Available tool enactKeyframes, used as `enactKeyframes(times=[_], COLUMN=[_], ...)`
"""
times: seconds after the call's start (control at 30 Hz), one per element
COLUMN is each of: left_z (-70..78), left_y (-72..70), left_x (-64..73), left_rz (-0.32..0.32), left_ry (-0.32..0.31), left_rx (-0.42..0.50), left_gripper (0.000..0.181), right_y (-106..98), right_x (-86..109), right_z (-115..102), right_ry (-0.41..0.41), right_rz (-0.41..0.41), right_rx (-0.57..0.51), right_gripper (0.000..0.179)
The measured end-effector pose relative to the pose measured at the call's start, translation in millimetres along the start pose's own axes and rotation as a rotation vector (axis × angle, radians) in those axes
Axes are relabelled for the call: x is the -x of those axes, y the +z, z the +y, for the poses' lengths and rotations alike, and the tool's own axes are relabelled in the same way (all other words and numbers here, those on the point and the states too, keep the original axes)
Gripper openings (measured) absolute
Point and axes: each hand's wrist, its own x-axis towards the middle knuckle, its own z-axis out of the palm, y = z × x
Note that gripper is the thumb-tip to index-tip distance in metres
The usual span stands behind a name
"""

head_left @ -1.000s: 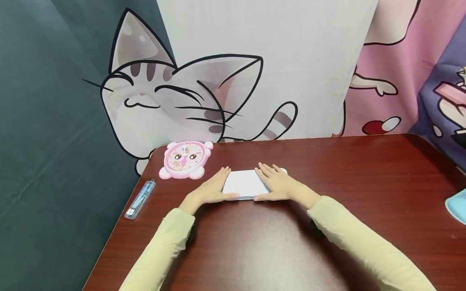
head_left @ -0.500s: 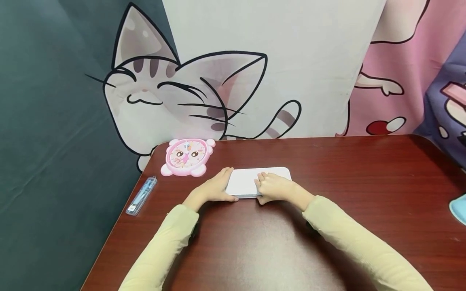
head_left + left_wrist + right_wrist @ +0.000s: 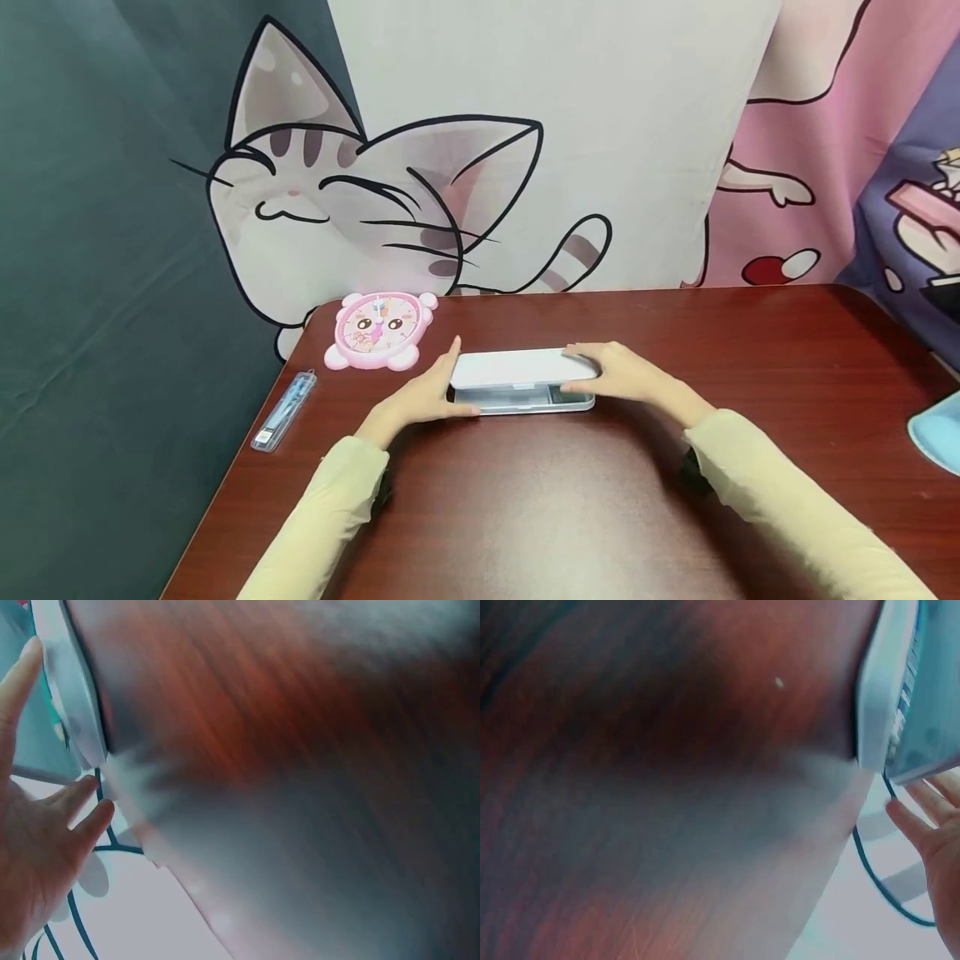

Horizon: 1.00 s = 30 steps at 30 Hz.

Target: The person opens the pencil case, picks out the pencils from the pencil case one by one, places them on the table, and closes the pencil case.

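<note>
White case found midway along the far part of the worktop, between both hands. Change noted: its lid, flat half a second ago, now stands raised along the near side, exposing the interior; I judge opening is under way but incomplete. Right hand: grip clamped on the lid's right end. Left hand: grip spread apart, thumb against the base's near left corner. Further out, left: pink clock, slim clear-blue box.
</note>
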Motion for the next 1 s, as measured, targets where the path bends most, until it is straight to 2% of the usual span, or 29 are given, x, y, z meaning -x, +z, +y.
enactKeyframes(times=[0.1,0.2,0.27,0.33,0.4,0.47,0.57,0.7,0.83,1.0], left_z=[-1.6,-0.5,1.4,2.7,2.8,1.7,-1.8,-4.5,-3.3,0.1], left_y=[-0.8,-0.1,0.8,1.2,0.8,-0.3,-2.0,-3.7,-5.1,-5.7], left_x=[1.4,-3.4,-8.4,-12.7,-16.5,-19.3,-22.4,-25.0,-29.4,-35.5], left_rz=[0.125,0.240,0.265,0.259,0.249,0.230,0.180,0.040,-0.053,-0.092], left_ry=[0.041,0.111,0.130,0.132,0.124,0.105,0.078,-0.001,-0.070,-0.092], left_rx=[-0.027,-0.113,-0.176,-0.215,-0.239,-0.237,-0.221,-0.167,-0.134,-0.135], left_gripper=[0.113,0.114,0.115,0.117,0.119,0.123,0.126,0.122,0.115,0.111], right_y=[-2.8,-2.1,-1.6,-0.9,0.1,1.8,6.9,14.7,18.2,17.0], right_x=[-3.3,-10.4,-13.9,-15.1,-14.1,-11.8,-7.8,-4.7,-5.8,-9.1], right_z=[4.2,4.4,2.8,1.5,1.2,1.8,4.9,9.3,9.7,8.5], right_ry=[0.111,0.272,0.381,0.456,0.483,0.464,0.357,0.184,0.107,0.126], right_rz=[0.179,0.380,0.473,0.508,0.483,0.409,0.266,0.119,0.059,0.006], right_rx=[-0.162,-0.286,-0.349,-0.372,-0.361,-0.316,-0.266,-0.196,-0.097,-0.012], right_gripper=[0.043,0.040,0.041,0.041,0.038,0.034,0.029,0.029,0.034,0.034])
